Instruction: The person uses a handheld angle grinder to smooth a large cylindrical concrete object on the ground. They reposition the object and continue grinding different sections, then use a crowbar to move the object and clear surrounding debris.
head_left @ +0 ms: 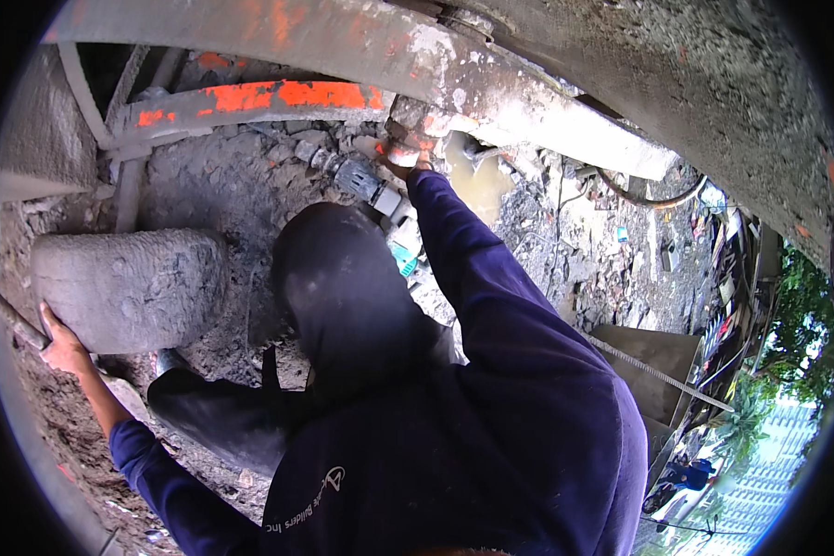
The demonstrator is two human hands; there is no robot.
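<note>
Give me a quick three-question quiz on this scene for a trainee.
1. Multiple choice: What is beside the left hand? A, a rounded, rough grey block; B, leafy green branches; C, a red plastic bucket.
2. True or false: The narrow, curved grey beam at upper left bears bright orange paint.
3. Fill in: The grey-and-teal power tool is nearer the ____.

Key: 1. A; 2. true; 3. right hand.

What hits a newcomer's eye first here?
Probably the bright orange paint on a beam, upper left. Then the big rounded grey block at far left, the left hand at its lower edge. A power tool shows near upper centre.
</note>
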